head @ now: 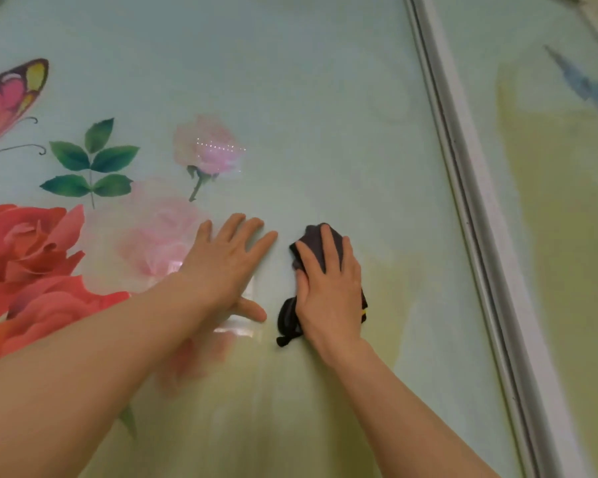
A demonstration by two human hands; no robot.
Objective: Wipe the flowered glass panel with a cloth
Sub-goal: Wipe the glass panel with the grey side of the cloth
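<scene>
The flowered glass panel [308, 115] fills the view, pale green with red roses at the left, faint pink roses in the middle and a butterfly at the upper left. My left hand [227, 267] lies flat on the glass, fingers straight and spread. Just to its right, my right hand [328, 288] presses a dark grey cloth [316, 244] against the panel with straight fingers. The cloth sticks out above my fingertips and below my palm at the left.
A grey-white frame strip [463, 167] runs diagonally down the right side and divides this panel from a neighbouring pane [549, 201], which has a blue smudge-like print near its top right.
</scene>
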